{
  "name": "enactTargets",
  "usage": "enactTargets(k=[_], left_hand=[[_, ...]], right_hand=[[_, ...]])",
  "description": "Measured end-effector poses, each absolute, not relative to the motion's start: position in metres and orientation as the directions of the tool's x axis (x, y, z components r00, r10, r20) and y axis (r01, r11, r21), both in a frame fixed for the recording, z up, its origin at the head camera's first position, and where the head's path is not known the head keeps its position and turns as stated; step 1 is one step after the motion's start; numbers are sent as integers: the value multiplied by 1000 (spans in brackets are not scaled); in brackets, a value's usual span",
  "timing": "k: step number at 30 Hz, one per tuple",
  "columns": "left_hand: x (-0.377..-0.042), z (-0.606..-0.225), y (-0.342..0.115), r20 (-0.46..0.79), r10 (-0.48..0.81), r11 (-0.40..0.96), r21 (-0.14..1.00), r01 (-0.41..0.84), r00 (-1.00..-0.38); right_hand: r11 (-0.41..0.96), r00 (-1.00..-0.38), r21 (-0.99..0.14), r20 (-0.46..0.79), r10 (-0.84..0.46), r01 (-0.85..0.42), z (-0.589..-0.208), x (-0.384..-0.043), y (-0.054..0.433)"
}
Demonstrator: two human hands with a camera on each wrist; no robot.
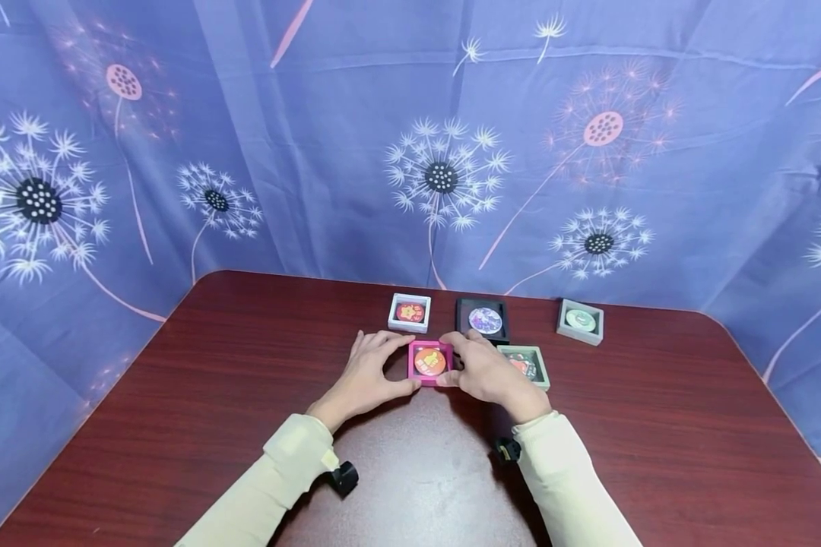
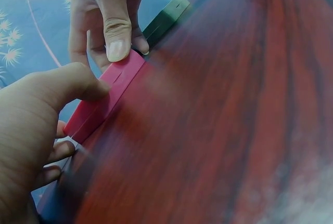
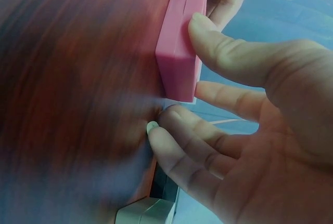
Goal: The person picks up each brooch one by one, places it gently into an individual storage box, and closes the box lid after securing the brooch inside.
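Observation:
A pink square display box (image 1: 427,383) with a round orange badge (image 1: 429,362) inside lies on the table between both hands. My left hand (image 1: 366,376) grips its left side, the thumb on the near wall and the fingers toward the far edge. From the right, my right hand (image 1: 487,370) pinches the same box by its near and far walls. In the left wrist view both thumbs press the near face of the pink box (image 2: 106,102). In the right wrist view the remaining right fingers stretch beyond the box (image 3: 177,52).
Behind stand a white box (image 1: 407,329) with a red badge and a black box (image 1: 461,315) with a purple one. A pale green box (image 1: 543,372) sits partly behind the right hand. Farther right is a grey box (image 1: 580,336). A patterned curtain (image 1: 342,152) hangs behind the table (image 1: 246,365).

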State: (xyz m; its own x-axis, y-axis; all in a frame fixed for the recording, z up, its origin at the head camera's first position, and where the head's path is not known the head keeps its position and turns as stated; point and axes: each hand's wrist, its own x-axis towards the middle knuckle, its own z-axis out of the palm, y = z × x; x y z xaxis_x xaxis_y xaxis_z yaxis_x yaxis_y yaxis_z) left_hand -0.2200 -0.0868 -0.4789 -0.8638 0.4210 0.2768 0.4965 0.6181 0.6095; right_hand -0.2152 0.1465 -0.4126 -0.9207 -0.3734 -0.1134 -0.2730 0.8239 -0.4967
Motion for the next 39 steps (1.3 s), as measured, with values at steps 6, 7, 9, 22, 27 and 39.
enactTargets(k=[6, 7, 9, 22, 27, 39], left_hand=[[-220, -479, -87, 273, 420, 620, 609, 494, -865], [-220, -479, -87, 273, 421, 619, 611, 493, -865], [-220, -479, -87, 272, 422, 619, 610, 494, -865], [-220, -479, -86, 265, 426, 620, 611, 492, -865], [-219, -479, -86, 266, 424, 620, 612, 491, -866], [-218, -476, -85, 290, 421, 607, 614, 504, -859]], right_hand=[[825, -920, -497, -122, -372, -268, -412, -215, 146], [826, -920, -496, -123, -371, -267, -412, -215, 146], [827, -921, -496, -123, -370, -266, -412, -214, 147], [823, -921, -500, -117, -372, -270, -411, -215, 148], [824, -920, -500, -121, -372, -267, -412, -214, 148], [820, -919, -506, -122, -374, -267, -412, -215, 148]])
